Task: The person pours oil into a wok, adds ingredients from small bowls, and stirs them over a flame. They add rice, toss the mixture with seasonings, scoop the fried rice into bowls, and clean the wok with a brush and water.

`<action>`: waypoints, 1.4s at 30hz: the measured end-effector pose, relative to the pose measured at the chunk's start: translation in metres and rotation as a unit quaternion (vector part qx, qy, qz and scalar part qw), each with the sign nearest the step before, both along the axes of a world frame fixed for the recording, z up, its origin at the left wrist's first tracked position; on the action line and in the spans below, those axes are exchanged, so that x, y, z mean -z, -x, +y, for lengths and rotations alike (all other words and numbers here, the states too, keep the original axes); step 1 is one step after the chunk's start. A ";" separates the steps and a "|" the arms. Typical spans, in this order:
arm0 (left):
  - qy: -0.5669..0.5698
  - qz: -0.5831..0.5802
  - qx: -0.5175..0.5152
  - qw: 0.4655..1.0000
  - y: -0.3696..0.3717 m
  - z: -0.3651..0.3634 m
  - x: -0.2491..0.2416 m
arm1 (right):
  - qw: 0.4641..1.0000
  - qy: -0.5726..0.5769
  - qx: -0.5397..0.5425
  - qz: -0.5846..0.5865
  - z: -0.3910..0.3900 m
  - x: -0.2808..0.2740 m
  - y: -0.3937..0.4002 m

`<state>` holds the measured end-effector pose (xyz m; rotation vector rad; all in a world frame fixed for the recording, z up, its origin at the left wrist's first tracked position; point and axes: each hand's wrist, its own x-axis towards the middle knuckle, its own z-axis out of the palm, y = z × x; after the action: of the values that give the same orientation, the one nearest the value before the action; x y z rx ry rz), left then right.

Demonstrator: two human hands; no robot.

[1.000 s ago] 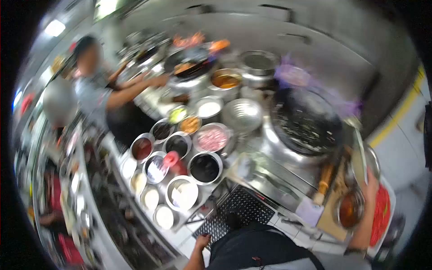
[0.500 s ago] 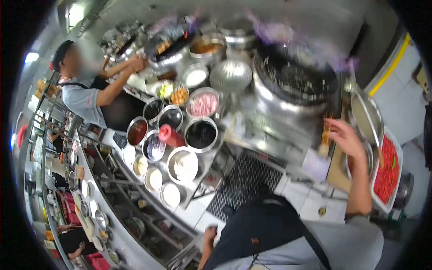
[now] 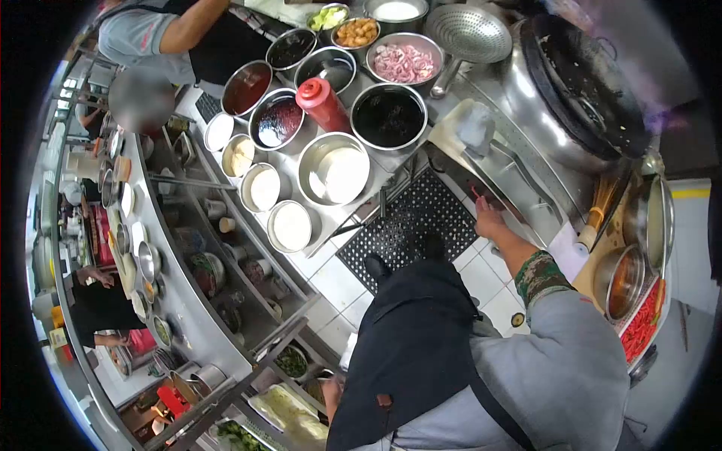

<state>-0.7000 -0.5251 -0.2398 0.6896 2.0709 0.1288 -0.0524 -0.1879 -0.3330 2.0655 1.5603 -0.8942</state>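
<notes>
My right hand (image 3: 490,218) is in front of the steel stove counter, above the black perforated mat (image 3: 421,225). Its fingers are drawn together, and a small red bit that I cannot identify shows at their tips. Low in the view, my left hand (image 3: 331,392) is beside a shelf tray of pale food (image 3: 289,412); its fingers are mostly hidden. A folded cloth (image 3: 475,128) lies on the counter beyond my right hand. To the right are a bamboo brush (image 3: 596,214) and a black wok (image 3: 587,90).
A steel table holds several bowls, a red squeeze bottle (image 3: 322,104) and a bowl of sliced meat (image 3: 404,62). A perforated ladle (image 3: 468,34) lies behind. Chopped red peppers (image 3: 641,328) fill a right-hand tray. A co-worker's arm (image 3: 194,26) is at upper left.
The view has turned down and toward the shelves. My right hand has moved left from beside the brush, its fingers now closer together. My left hand is now beside the shelf trays.
</notes>
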 end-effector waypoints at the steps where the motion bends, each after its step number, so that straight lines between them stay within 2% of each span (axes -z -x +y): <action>1: 0.033 -0.005 -0.010 0.999 -0.005 -0.031 -0.004 | 1.000 -0.022 0.000 -0.001 -0.002 -0.009 0.000; 3: 0.075 -0.027 -0.030 0.996 -0.021 -0.081 -0.009 | 0.997 -0.075 -0.004 0.001 -0.001 -0.023 0.013; 4: 0.082 -0.037 -0.041 0.995 -0.033 -0.094 -0.011 | 0.987 -0.153 -0.012 0.041 -0.006 -0.019 0.013; 6: 0.080 -0.056 -0.064 0.993 -0.058 -0.100 -0.007 | 0.988 -0.113 0.041 0.101 -0.003 -0.034 0.026; 7: 0.075 -0.066 -0.077 0.992 -0.068 -0.092 -0.002 | 0.985 -0.147 0.037 0.078 -0.010 -0.024 0.035; 8: 0.070 -0.070 -0.087 0.991 -0.075 -0.084 0.007 | 0.977 -0.180 0.014 0.111 -0.015 -0.018 0.039; 9: 0.068 -0.072 -0.090 0.991 -0.080 -0.074 0.020 | 0.983 -0.115 0.026 0.139 -0.014 -0.013 0.043; 10: 0.078 -0.077 -0.063 0.992 -0.076 -0.063 0.039 | 0.984 -0.096 -0.019 0.149 -0.021 0.016 0.036; 11: 0.086 -0.082 -0.035 0.992 -0.072 -0.051 0.057 | 0.995 0.047 -0.035 0.076 -0.019 0.062 0.033; 12: 0.032 -0.086 -0.047 0.995 -0.064 -0.038 0.062 | 0.934 0.088 -0.346 0.036 -0.026 0.108 0.013; 13: -0.020 -0.088 -0.049 0.995 -0.050 -0.022 0.068 | 0.828 0.128 -0.545 0.016 -0.023 0.109 0.026; 14: -0.018 -0.054 -0.043 0.997 -0.035 -0.007 0.067 | 0.825 0.136 -0.547 0.027 -0.024 0.097 0.048; 15: -0.032 -0.042 -0.067 0.996 -0.017 0.009 0.068 | 0.861 0.118 -0.492 0.049 -0.022 0.082 0.076; 17: -0.083 0.035 -0.109 0.990 0.012 0.045 0.022 | 0.917 0.068 -0.379 0.099 -0.013 0.048 0.143; 18: -0.102 0.059 -0.107 0.987 0.037 0.041 0.043 | 0.934 0.058 -0.334 0.116 -0.006 0.027 0.183; 19: -0.114 0.071 -0.123 0.983 0.057 0.040 0.051 | 0.978 0.118 -0.101 0.137 0.003 0.005 0.227; 21: -0.094 0.051 -0.167 0.980 0.092 0.054 0.017 | 0.977 0.115 -0.112 0.144 0.019 0.004 0.289; 24: -0.100 0.078 -0.140 0.982 0.127 0.074 -0.048 | 0.955 0.036 -0.276 0.103 0.046 0.020 0.374; 27: -0.106 0.073 -0.137 0.982 0.157 0.070 -0.036 | 0.909 0.012 -0.385 0.160 0.076 0.013 0.446; 28: -0.130 0.078 -0.164 0.975 0.161 0.066 -0.025 | 0.913 0.009 -0.371 0.170 0.084 0.001 0.472; 31: -0.131 0.066 -0.180 0.973 0.165 0.049 0.010 | 0.880 0.000 -0.403 0.252 0.113 -0.049 0.555; 32: -0.127 0.064 -0.196 0.970 0.162 0.037 0.036 | 0.860 -0.078 -0.416 0.286 0.122 -0.040 0.576; 33: -0.122 0.061 -0.213 0.968 0.157 0.024 0.061 | 0.867 -0.048 -0.376 0.325 0.133 -0.049 0.600; 35: -0.097 0.009 -0.276 0.956 0.142 0.007 0.068 | 0.870 0.018 -0.291 0.398 0.154 -0.115 0.674; 37: -0.088 0.035 -0.306 0.947 0.123 -0.012 0.072 | 0.823 0.048 -0.234 0.516 0.178 -0.156 0.747; 39: -0.074 0.079 -0.201 0.974 0.110 -0.023 0.054 | 0.785 0.066 -0.235 0.570 0.204 -0.188 0.828; 41: -0.014 0.013 -0.405 0.914 0.092 -0.028 0.049 | 0.751 0.044 -0.287 0.594 0.228 -0.227 0.914; 42: -0.074 -0.008 -0.514 0.854 0.077 -0.039 0.059 | 0.736 0.038 -0.287 0.612 0.235 -0.246 0.958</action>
<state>-0.7767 -0.5639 -0.2985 -0.4129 2.2123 0.8951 -1.0099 0.0468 -0.0874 0.5956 2.4186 -2.1499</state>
